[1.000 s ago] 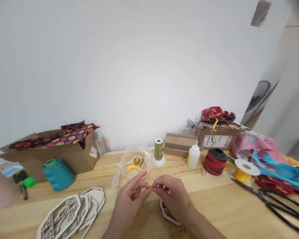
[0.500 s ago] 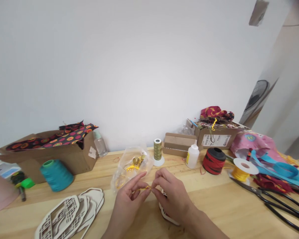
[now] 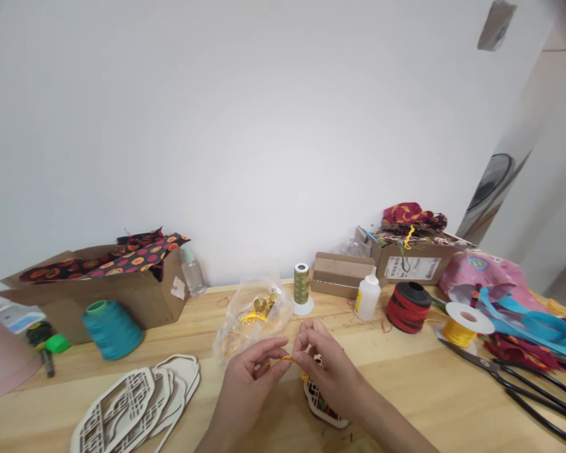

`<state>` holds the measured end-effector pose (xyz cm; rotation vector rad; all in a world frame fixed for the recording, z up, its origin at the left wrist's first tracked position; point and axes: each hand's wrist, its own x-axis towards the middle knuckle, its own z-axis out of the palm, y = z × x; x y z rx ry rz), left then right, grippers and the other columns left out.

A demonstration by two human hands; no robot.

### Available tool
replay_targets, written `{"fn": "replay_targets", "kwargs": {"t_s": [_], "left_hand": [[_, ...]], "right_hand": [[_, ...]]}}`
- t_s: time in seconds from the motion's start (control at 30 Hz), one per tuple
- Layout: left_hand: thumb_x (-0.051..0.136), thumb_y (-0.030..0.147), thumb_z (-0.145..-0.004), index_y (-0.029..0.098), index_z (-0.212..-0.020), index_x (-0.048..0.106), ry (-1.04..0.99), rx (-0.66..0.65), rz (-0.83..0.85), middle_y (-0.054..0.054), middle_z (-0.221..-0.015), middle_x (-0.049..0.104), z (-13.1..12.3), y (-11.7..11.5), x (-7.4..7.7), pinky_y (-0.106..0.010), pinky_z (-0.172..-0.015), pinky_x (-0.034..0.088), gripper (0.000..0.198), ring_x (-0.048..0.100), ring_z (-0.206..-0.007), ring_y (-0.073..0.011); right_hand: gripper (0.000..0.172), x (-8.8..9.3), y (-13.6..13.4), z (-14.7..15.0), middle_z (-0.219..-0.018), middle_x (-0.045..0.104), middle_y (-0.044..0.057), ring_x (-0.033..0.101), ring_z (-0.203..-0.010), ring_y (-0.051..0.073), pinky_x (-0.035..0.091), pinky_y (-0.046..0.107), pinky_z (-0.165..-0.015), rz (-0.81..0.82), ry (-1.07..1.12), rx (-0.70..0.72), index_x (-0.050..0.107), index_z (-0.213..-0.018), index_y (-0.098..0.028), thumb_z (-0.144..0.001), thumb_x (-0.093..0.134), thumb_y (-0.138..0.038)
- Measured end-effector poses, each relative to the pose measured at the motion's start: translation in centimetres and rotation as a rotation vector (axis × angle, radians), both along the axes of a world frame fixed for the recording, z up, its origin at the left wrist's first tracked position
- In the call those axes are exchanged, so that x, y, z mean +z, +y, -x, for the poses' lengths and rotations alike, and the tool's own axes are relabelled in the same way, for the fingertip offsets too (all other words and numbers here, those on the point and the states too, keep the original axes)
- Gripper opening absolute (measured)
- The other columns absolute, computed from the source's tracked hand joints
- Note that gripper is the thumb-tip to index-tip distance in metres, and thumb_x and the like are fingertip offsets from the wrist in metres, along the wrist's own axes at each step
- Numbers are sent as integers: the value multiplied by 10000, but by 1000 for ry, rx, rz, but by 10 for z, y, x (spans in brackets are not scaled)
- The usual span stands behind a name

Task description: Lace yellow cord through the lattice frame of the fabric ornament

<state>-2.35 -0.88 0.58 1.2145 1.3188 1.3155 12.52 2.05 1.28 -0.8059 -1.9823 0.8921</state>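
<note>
A thin yellow cord [image 3: 285,358] runs between my two hands above the wooden table. My left hand [image 3: 257,377] pinches it between thumb and fingers. Close beside it, my right hand [image 3: 327,362] has its thumb and index finger closed on the cord's other part. Partly hidden under my right hand lies a lattice-cut wooden frame piece [image 3: 332,416] with dark patterned fabric inside. Behind my left hand is a clear plastic bag [image 3: 236,308] holding yellow cord and gold-coloured pieces.
Lattice frames [image 3: 136,402] and a teal thread cone [image 3: 112,330] are at left. Behind stand a green-gold spool [image 3: 301,284] and a white bottle [image 3: 368,296]. Red cord [image 3: 408,306], a yellow spool [image 3: 460,330] and black-handled scissors [image 3: 523,384] lie right.
My right hand has shifted slightly, and more of the frame piece with its patterned fabric shows beneath it. The whole view has moved a little.
</note>
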Motion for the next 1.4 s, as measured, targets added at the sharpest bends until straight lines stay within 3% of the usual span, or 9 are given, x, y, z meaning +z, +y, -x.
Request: {"fn": "replay_targets", "kwargs": {"t_s": [0.13, 0.27, 0.4, 0.57, 0.8, 0.9, 1.07, 1.23, 1.4], "left_hand": [[676, 189, -547, 188, -806, 658, -36, 25, 25, -6, -661, 668, 0, 1, 0, -210, -601, 482, 260, 604, -675, -155], [676, 202, -545, 187, -732, 677, -37, 35, 18, -21, -713, 692, 0, 0, 1, -232, -641, 486, 187, 612, -707, -174], [652, 235, -573, 175, -636, 690, 68, -2, -6, -39, -700, 701, -1, -2, 5, -258, -646, 482, 95, 611, -693, -200], [639, 262, -591, 171, -631, 687, 130, -11, -9, -43, -673, 696, -1, -1, 6, -255, -610, 476, 111, 603, -655, -197], [672, 279, -547, 167, -616, 678, 101, 53, 32, -35, -639, 687, 0, 0, -1, -229, -570, 461, 132, 592, -616, -177], [660, 269, -562, 171, -615, 672, 95, 20, 24, -24, -606, 672, 0, -3, 0, -210, -545, 445, 113, 577, -588, -159], [628, 261, -587, 160, -633, 668, 62, -83, 23, -5, -532, 629, 1, -6, 5, -188, -473, 395, 119, 529, -510, -127], [617, 302, -593, 146, -635, 677, 103, -45, 65, -2, -481, 606, 1, -4, 4, -189, -424, 349, 172, 492, -460, -117], [620, 310, -594, 157, -641, 689, 164, -15, 61, -25, -565, 664, 3, -1, 3, -206, -489, 413, 174, 559, -553, -156]], "right_hand": [[109, 3, -1, -2, -819, 408, 23, 418, -759, 146, 357, 258, -640, -183, -87, -46, 475, -751, -191, -761, 421, -96], [111, 6, -3, -2, -779, 423, 12, 423, -728, 132, 349, 245, -632, -182, -4, 2, 459, -720, -187, -781, 406, -112], [110, 6, -3, -1, -721, 447, 2, 415, -651, 116, 342, 224, -578, -52, 111, 41, 438, -695, -184, -799, 403, -169], [121, 6, -3, -2, -635, 430, -22, 388, -569, 91, 319, 200, -517, 279, 284, 107, 461, -726, -171, -784, 452, -276], [211, 12, 1, -8, -492, 336, -83, 211, -385, 32, 168, 153, -352, 695, 490, 269, 465, -739, -169, -698, 573, -345], [214, 14, 1, -9, -465, 338, -89, 217, -369, 30, 158, 152, -341, 765, 512, 306, 484, -787, -167, -688, 589, -324], [185, 12, 3, -10, -508, 352, -80, 182, -384, 23, 115, 151, -349, 859, 630, 251, 490, -802, -168, -697, 588, -285], [189, 11, 4, -10, -491, 334, -86, 133, -386, 24, 89, 151, -359, 911, 652, 247, 486, -796, -168, -695, 592, -287], [206, 11, 1, -8, -492, 392, -79, 233, -367, 18, 133, 145, -342, 879, 525, 312, 498, -762, -169, -663, 617, -306]]}}
